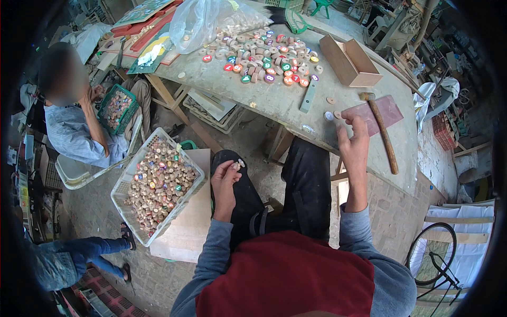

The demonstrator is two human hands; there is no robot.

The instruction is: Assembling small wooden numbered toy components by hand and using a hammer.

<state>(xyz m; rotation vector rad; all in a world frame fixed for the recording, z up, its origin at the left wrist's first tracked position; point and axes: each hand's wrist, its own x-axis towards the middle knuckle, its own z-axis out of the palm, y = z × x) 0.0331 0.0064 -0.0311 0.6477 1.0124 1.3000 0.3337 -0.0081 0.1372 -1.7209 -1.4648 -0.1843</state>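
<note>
My left hand (225, 182) is closed above my left thigh, with a few small pale pieces (239, 164) pinched at its fingertips. Over the table's near edge, my right hand (357, 140) has its thumb and forefinger apart, the forefinger close to a small wooden disc (337, 114); whether it touches is unclear. Beside that disc lies a pale, bluish-faced disc (328, 115), and another plain wooden disc (330, 100) sits farther back. A hammer (381, 129) with a wooden handle rests across a flat dark-red sheet (392, 112), just right of my hand.
Wooden discs (264, 58), some with coloured faces, are heaped on the table (222, 79). A wooden box (364, 79) and a grey-green strip (308, 98) lie nearby. At left stands a white crate (124, 206) of discs. A seated person (79, 127) has a green basket (100, 113).
</note>
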